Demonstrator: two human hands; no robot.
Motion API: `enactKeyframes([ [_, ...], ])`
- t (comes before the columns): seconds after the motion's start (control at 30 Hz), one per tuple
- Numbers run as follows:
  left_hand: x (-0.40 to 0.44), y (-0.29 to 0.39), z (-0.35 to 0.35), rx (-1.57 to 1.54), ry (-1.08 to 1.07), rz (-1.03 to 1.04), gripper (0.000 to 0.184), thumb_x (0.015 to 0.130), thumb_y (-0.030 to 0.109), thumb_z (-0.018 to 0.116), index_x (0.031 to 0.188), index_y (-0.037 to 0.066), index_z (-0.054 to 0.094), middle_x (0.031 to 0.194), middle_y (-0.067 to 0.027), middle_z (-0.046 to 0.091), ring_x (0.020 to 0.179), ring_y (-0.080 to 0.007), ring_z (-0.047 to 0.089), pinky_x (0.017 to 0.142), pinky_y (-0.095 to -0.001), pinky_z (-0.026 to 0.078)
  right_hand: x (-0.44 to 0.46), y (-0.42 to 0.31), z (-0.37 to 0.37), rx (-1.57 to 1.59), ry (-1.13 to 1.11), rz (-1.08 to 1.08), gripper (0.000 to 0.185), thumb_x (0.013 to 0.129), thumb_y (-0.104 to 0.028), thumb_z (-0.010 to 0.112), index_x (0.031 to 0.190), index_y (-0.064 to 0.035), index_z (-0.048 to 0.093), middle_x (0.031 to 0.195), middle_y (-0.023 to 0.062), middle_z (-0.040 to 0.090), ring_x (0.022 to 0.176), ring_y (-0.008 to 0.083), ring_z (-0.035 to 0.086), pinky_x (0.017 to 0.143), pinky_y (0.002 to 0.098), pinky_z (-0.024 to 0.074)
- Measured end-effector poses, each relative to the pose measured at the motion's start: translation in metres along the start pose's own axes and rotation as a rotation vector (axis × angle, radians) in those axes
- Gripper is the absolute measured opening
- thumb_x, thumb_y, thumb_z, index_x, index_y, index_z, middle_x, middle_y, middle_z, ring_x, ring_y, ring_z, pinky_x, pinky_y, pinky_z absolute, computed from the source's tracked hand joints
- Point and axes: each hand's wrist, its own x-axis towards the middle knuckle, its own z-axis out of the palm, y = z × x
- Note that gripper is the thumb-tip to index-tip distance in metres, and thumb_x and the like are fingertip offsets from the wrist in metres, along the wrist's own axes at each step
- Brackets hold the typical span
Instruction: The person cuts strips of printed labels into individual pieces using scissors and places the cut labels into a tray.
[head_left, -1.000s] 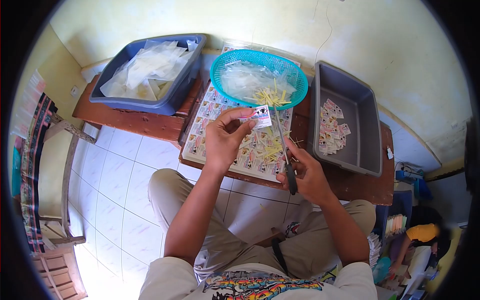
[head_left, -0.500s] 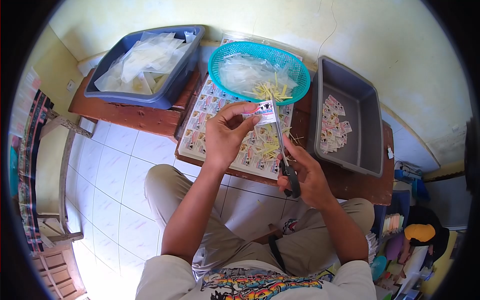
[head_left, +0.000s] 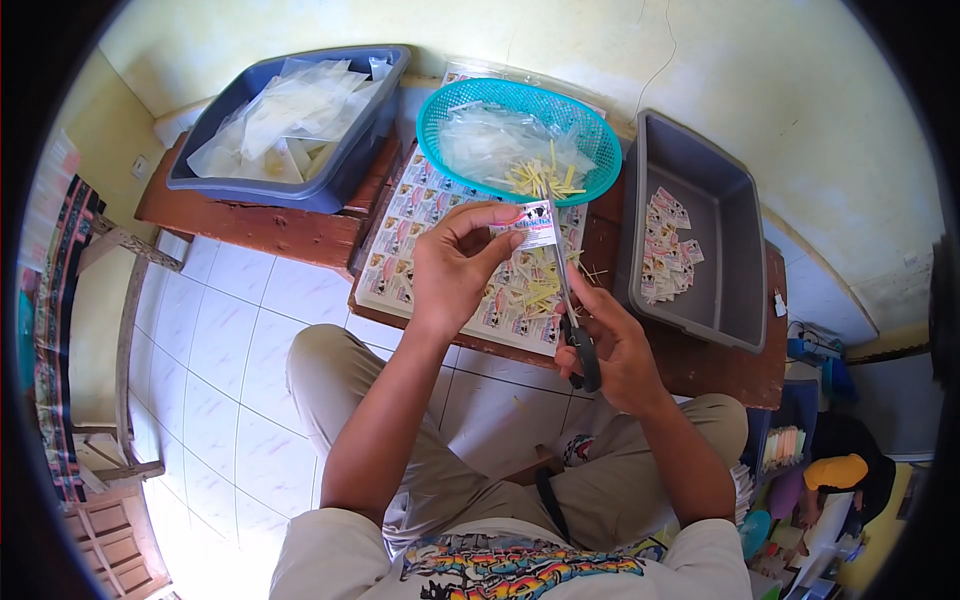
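The left hand [head_left: 455,265] held a small white printed card [head_left: 537,224] pinched by one edge between closed thumb and forefinger, above the brown wooden bench [head_left: 700,378]. The fingers of the right hand [head_left: 615,350] were wrapped around the handles of black-handled metal scissors [head_left: 585,365], whose blades ran along the card's right edge; how far apart they stood could not be told. Under both hands, printed sheets [head_left: 405,225] reached almost to the bench's front edge, with thin yellow strips [head_left: 540,295] scattered on them. An oval teal mesh basket [head_left: 606,160] stood toward the back edge, just beyond the card, leaving little room there. At the bench's right end, a grey rectangular plastic tub [head_left: 715,240] held cut cards [head_left: 668,250] along its left wall, with open floor beside them. Bare wood showed along the front edge before it.
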Motion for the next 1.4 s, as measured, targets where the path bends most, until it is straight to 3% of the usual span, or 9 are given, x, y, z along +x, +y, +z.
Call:
enactKeyframes([
  [0.47, -0.0009, 0.0012, 0.0064, 0.004, 0.023, 0.029, 0.028, 0.091, -0.006, 0.077, 0.118, -0.002, 0.074, 0.118, -0.0063, 0.071, 0.083, -0.0050, 0.064, 0.071, -0.0218, 0.052, -0.0023, 0.0028, 0.0039, 0.027, 0.034, -0.014, 0.091, 0.086, 0.005, 0.081, 0.164, -0.0109, 0.036, 0.121, 0.0037, 0.048, 0.089, 0.0092, 0.061, 0.066, 0.0232, 0.0574],
  [0.53, -0.0004, -0.0001, 0.0070, -0.013, 0.027, 0.037, 0.028, 0.091, -0.006, 0.077, 0.118, -0.002, 0.074, 0.118, -0.0060, 0.071, 0.082, -0.0045, 0.062, 0.071, -0.0216, 0.052, -0.0026, 0.0037, 0.0037, -0.009, 0.035, -0.021, 0.091, 0.088, -0.012, 0.083, 0.165, -0.0088, 0.033, 0.124, 0.0068, 0.052, 0.093, 0.0132, 0.063, 0.066, 0.0250, 0.0564],
  [0.97, 0.0009, -0.0013, 0.0053, -0.011, 0.016, 0.042, 0.026, 0.092, -0.007, 0.075, 0.118, -0.003, 0.074, 0.120, -0.0064, 0.070, 0.087, -0.0044, 0.063, 0.077, -0.0213, 0.054, -0.0006, 0.0053, 0.0061, -0.024, 0.041, -0.024, 0.091, 0.088, -0.007, 0.082, 0.165, -0.0068, 0.032, 0.124, 0.0069, 0.050, 0.094, 0.0130, 0.061, 0.064, 0.0241, 0.0570],
  [1.03, 0.0009, -0.0009, 0.0054, -0.014, 0.029, 0.039, 0.024, 0.090, -0.007, 0.077, 0.114, -0.002, 0.075, 0.118, -0.0069, 0.070, 0.089, -0.0080, 0.068, 0.077, -0.0230, 0.055, -0.0002, 0.0063, 0.0059, -0.011, 0.040, -0.037, 0.092, 0.086, 0.007, 0.079, 0.164, -0.0105, 0.034, 0.121, 0.0037, 0.048, 0.090, 0.0086, 0.061, 0.063, 0.0207, 0.0571],
  [1.4, 0.0010, 0.0016, 0.0057, -0.006, 0.015, 0.037, 0.025, 0.091, -0.008, 0.075, 0.115, -0.004, 0.074, 0.120, -0.0097, 0.070, 0.097, -0.0129, 0.072, 0.082, -0.0258, 0.058, -0.0011, 0.0068, 0.0070, -0.002, 0.046, -0.040, 0.090, 0.087, 0.003, 0.081, 0.163, -0.0074, 0.034, 0.120, 0.0051, 0.049, 0.091, 0.0085, 0.062, 0.059, 0.0211, 0.0550],
])
